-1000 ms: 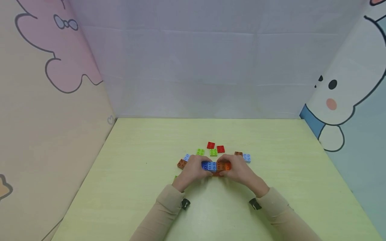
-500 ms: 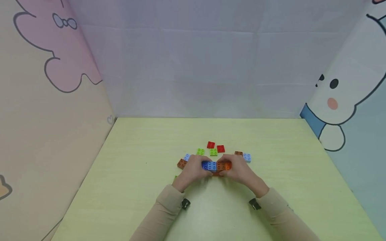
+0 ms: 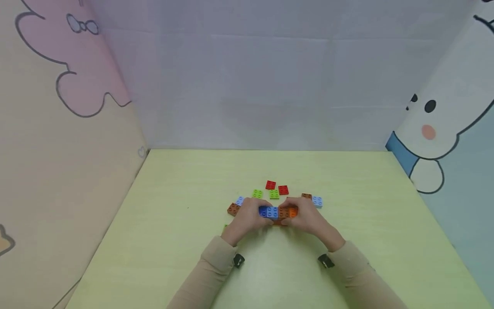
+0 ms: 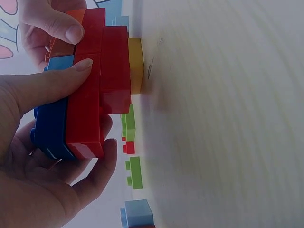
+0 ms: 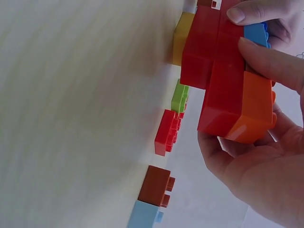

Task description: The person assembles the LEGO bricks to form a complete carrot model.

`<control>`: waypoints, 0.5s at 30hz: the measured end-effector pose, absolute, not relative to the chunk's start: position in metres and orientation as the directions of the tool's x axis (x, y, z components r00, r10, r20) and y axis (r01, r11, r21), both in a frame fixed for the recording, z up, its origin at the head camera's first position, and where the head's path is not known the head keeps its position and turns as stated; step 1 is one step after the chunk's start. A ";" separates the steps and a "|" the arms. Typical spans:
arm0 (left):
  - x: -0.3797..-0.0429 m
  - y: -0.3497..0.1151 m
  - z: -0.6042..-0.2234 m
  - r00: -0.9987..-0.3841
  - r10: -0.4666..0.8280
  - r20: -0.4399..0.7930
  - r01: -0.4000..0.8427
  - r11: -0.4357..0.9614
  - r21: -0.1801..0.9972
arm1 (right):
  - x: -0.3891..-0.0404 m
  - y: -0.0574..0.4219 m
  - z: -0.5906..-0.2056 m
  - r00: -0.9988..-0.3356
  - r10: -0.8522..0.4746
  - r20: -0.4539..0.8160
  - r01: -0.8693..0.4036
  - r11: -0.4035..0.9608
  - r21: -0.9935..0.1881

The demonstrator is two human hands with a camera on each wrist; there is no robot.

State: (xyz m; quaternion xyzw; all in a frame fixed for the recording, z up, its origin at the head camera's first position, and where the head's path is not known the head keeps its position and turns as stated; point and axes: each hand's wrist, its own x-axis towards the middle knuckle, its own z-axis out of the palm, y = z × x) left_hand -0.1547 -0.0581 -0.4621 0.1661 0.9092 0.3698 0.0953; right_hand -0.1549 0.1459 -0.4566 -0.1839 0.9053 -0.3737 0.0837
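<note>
A stack of toy building bricks (image 3: 272, 212) stands between both hands at the middle of the table. My left hand (image 3: 247, 216) grips its left end, thumb on the near side and fingers curled behind. At the right end my right hand (image 3: 306, 216) does the same, its thumb close to the other one. The top row runs dark blue (image 4: 50, 126), light blue (image 5: 256, 33), brown and orange (image 5: 251, 104). Beneath it, the left wrist view shows a long red layer (image 4: 85, 107), a shorter red layer (image 4: 115, 71) and a yellow brick (image 4: 136, 64) at the base.
Loose bricks lie beyond the hands: red ones (image 3: 270, 185), green ones (image 3: 274, 194), and brown (image 3: 306, 195) beside light blue (image 3: 317, 201) on the right. A brown brick (image 3: 233, 209) sits left of the left hand. White cloth (image 3: 247, 86) hangs behind the table (image 3: 173, 193).
Both hands keep their grip on the brick stack, which stays in the same place. Only the head view has shifted slightly.
</note>
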 end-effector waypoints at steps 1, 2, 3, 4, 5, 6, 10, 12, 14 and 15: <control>-0.155 -0.058 -0.462 -0.927 0.371 -0.051 0.230 0.672 0.704 | -0.155 0.146 -0.457 -0.919 -0.393 -0.013 -0.268 0.651 -0.711; -0.155 -0.058 -0.462 -0.928 0.368 -0.055 0.225 0.672 0.705 | -0.155 0.146 -0.457 -0.922 -0.387 -0.015 -0.261 0.650 -0.714; -0.155 -0.058 -0.461 -0.929 0.365 -0.057 0.221 0.674 0.704 | -0.155 0.146 -0.457 -0.924 -0.382 -0.016 -0.256 0.650 -0.716; -0.155 -0.057 -0.461 -0.929 0.365 -0.057 0.222 0.675 0.704 | -0.155 0.146 -0.458 -0.928 -0.373 -0.019 -0.247 0.651 -0.718; -0.155 -0.057 -0.461 -0.930 0.362 -0.058 0.220 0.677 0.703 | -0.155 0.146 -0.458 -0.932 -0.363 -0.024 -0.235 0.653 -0.720; -0.156 -0.057 -0.461 -0.931 0.361 -0.061 0.217 0.679 0.701 | -0.154 0.145 -0.458 -0.934 -0.355 -0.028 -0.226 0.652 -0.724; -0.157 -0.057 -0.461 -0.931 0.360 -0.067 0.213 0.683 0.699 | -0.154 0.145 -0.460 -0.941 -0.333 -0.055 -0.188 0.655 -0.732; -0.157 -0.057 -0.462 -0.931 0.358 -0.072 0.209 0.683 0.700 | -0.154 0.145 -0.461 -0.942 -0.331 -0.061 -0.181 0.651 -0.737; -0.157 -0.057 -0.463 -0.933 0.353 -0.074 0.201 0.680 0.705 | -0.154 0.145 -0.461 -0.942 -0.327 -0.069 -0.171 0.647 -0.743; -0.157 -0.057 -0.464 -0.933 0.352 -0.073 0.200 0.678 0.707 | -0.155 0.145 -0.462 -0.943 -0.326 -0.071 -0.167 0.644 -0.746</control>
